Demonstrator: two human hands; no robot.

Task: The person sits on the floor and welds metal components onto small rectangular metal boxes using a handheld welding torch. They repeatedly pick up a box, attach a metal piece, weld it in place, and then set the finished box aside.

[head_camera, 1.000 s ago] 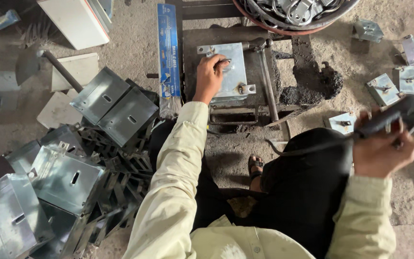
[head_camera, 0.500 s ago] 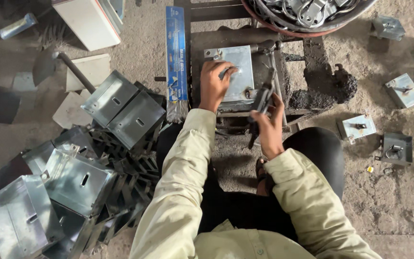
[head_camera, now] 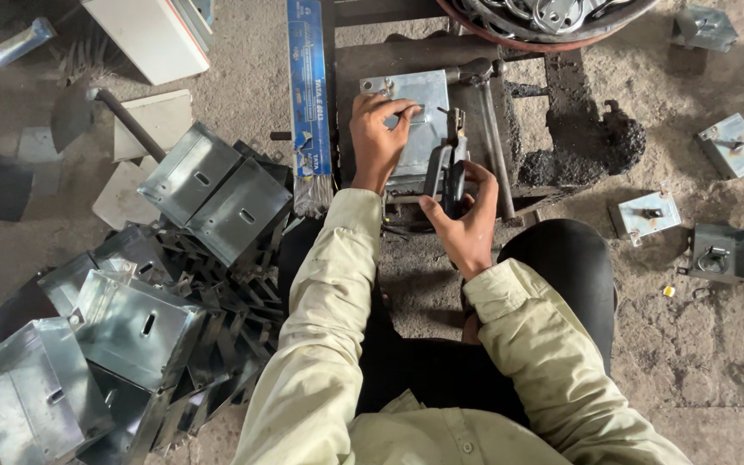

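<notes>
Left hand [head_camera: 378, 138] lies flat, fingers spread, pinning a steel plate [head_camera: 415, 116] on the jig [head_camera: 475, 60] at twelve o'clock. Right hand [head_camera: 462, 215] has its fingers clamped on a black electrode holder [head_camera: 451, 172], tip at the plate's right edge; this looks like tack-welding, and needs a steady tip. Boxes [head_camera: 131, 319] pile at eight o'clock on the dusty floor [head_camera: 716, 344].

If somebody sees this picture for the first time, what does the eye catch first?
At the centre, the left hand presses on a flat grey metal plate on a dark workbench, while the right hand grips a black handled tool beside it. At lower left lies a heap of shiny folded sheet-metal boxes.
</notes>
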